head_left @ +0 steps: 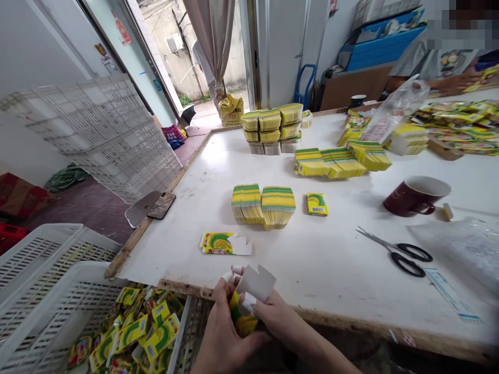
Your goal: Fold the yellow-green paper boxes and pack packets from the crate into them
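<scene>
A small yellow-and-green carton (245,321) is held between both my hands at the table's front edge, its plain grey-white flap (257,283) sticking up. My left hand (220,330) wraps round the carton from the left. From the right, my right hand (278,314) grips it, thumb against the flap's base. White covers sit on several fingertips. Just beyond lies a flattened carton (218,243) with white flaps spread out. Further back stand two bundles of stacked cartons (246,202), and to their right is a single closed-looking carton (317,204).
Black-handled scissors (393,249) and a dark red mug (415,196) lie right. More carton stacks (271,127) stand behind. At lower left, a white crate (83,280) adjoins many loose cartons (134,332). Phones (161,205) rest at the left edge. A person (444,62) sits across.
</scene>
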`<state>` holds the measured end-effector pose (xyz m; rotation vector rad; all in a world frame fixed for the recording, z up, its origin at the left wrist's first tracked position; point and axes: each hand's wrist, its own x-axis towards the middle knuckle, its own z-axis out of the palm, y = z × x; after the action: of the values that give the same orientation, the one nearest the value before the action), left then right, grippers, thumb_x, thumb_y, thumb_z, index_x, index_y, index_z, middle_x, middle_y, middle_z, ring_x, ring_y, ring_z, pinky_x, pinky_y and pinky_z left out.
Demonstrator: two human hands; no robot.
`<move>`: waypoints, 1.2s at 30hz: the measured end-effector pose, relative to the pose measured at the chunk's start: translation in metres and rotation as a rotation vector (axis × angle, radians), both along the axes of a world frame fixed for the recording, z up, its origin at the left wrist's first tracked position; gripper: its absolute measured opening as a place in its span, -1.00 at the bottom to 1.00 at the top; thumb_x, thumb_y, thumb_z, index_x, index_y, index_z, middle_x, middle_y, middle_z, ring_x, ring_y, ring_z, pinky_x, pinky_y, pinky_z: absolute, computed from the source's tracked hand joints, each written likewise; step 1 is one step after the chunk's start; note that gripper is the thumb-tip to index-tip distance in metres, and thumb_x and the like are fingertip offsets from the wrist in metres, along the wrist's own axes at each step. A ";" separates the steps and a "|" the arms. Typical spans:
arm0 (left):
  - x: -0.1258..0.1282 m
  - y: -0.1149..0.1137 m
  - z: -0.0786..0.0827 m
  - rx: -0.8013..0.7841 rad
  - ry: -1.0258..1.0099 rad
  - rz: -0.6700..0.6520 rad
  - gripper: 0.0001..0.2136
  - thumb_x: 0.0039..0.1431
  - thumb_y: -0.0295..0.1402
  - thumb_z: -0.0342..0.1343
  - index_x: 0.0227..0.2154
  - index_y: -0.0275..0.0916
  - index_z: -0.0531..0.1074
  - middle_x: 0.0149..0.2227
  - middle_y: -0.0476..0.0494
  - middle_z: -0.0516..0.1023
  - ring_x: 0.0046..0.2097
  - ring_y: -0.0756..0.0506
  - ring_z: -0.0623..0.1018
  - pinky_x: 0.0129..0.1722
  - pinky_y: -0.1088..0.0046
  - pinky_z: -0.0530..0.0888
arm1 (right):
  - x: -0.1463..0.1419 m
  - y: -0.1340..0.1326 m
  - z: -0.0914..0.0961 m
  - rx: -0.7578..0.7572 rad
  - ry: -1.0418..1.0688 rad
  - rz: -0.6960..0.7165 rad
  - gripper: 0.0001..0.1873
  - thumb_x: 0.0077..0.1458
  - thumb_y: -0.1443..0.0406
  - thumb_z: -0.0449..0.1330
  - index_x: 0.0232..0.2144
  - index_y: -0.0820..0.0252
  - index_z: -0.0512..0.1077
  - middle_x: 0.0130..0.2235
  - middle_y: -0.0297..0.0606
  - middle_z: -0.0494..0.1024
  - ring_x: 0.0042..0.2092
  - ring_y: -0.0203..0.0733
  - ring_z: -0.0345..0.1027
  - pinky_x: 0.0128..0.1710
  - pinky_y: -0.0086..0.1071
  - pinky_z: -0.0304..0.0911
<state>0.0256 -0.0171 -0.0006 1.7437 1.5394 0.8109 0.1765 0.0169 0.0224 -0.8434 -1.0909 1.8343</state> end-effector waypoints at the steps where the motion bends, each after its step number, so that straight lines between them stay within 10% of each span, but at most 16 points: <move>1: 0.004 -0.001 -0.002 0.033 -0.015 -0.003 -0.08 -0.17 -0.21 0.34 0.18 -0.23 -0.11 0.16 -0.41 0.36 0.14 -0.31 0.43 0.06 0.14 0.43 | -0.002 -0.001 0.001 -0.032 0.028 0.001 -0.37 0.05 0.01 0.24 0.13 0.11 0.31 0.14 -0.15 0.41 0.19 0.03 0.23 0.20 -0.13 0.11; 7: 0.019 -0.002 0.009 0.134 -0.028 0.056 -0.50 -0.06 -0.33 0.15 -0.02 -0.16 0.14 -0.19 -0.13 0.51 -0.24 -0.15 0.56 -0.26 0.31 0.50 | 0.002 0.001 0.003 -0.184 0.060 0.022 -0.39 0.10 0.01 0.19 0.12 0.16 0.32 0.13 -0.12 0.42 0.13 0.01 0.30 0.15 -0.15 0.18; 16: -0.001 0.013 -0.012 0.290 0.137 0.101 -0.44 0.01 -0.34 0.14 0.07 -0.23 0.06 -0.03 -0.38 0.43 -0.03 -0.28 0.54 -0.15 0.16 0.54 | 0.003 0.003 0.005 0.613 -0.447 0.117 -0.31 0.10 0.55 -0.03 0.24 -0.01 0.18 0.25 -0.18 0.26 0.26 -0.16 0.14 0.22 -0.30 0.13; 20: -0.011 0.012 -0.013 0.216 0.223 0.151 -0.47 -0.03 -0.40 0.17 0.04 -0.22 0.17 -0.08 -0.29 0.46 -0.07 -0.27 0.54 -0.16 0.13 0.54 | 0.008 0.010 -0.004 0.643 -0.537 0.020 -0.34 0.11 0.53 -0.03 0.26 0.11 0.15 0.27 -0.04 0.21 0.24 -0.10 0.18 0.18 -0.28 0.18; 24: -0.019 0.010 0.007 0.198 0.245 0.081 -0.57 0.02 -0.32 0.20 -0.03 -0.19 0.23 -0.18 -0.20 0.52 -0.18 -0.20 0.56 -0.25 0.23 0.55 | 0.019 0.014 -0.009 0.712 -0.758 0.261 -0.34 0.13 0.49 0.00 0.27 0.06 0.09 0.35 0.02 -0.02 0.14 0.07 0.33 0.05 -0.16 0.31; 32: -0.026 0.011 0.022 0.123 0.263 -0.023 -0.58 0.01 -0.23 0.24 -0.07 -0.17 0.28 -0.20 -0.12 0.56 -0.21 -0.14 0.58 -0.24 0.34 0.55 | 0.031 0.026 0.006 0.746 -0.746 0.401 -0.63 0.06 0.53 0.07 -0.13 0.11 0.44 -0.01 -0.15 0.36 -0.06 -0.12 0.39 -0.08 -0.30 0.33; 36: -0.027 0.008 0.021 0.134 0.313 0.050 -0.54 0.04 -0.19 0.20 -0.03 -0.22 0.25 -0.15 -0.23 0.56 -0.16 -0.21 0.59 -0.19 0.22 0.55 | 0.016 0.021 0.003 0.678 -0.599 0.220 -0.63 0.04 0.48 0.15 -0.07 0.15 0.34 -0.07 -0.18 0.39 -0.08 -0.15 0.36 -0.08 -0.31 0.32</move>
<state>-0.0014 -0.0091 0.0200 2.0127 1.7720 0.7032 0.1927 0.0377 0.0249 -0.8861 -2.0969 1.2275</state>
